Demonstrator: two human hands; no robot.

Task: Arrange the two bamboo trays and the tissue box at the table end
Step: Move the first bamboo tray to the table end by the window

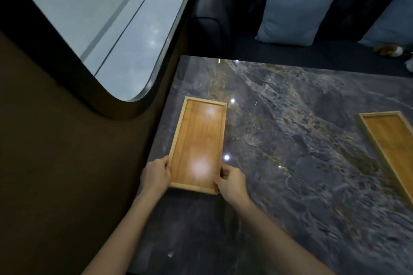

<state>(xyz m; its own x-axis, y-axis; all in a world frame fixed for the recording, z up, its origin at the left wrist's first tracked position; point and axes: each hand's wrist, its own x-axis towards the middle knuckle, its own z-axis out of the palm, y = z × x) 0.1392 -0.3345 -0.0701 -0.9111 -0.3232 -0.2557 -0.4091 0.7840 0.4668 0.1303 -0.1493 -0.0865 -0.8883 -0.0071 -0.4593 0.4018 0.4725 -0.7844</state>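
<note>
We square the near tray against the window-side edge of the table.

Our left hand (156, 176) and right hand (230, 182) each curl partly closed around the near corners of the tray (197, 143), thumbs on the rim, fingers along its long sides; it appears to lie flat on the table (290, 163). To do this well, we judge it best to slide rather than lift, pushing evenly toward 12 o'clock so the long side stays parallel to the table's edge. The second tray (393, 147) lies well apart at 3 o'clock, cut by the frame. We see no tissue box.
</note>
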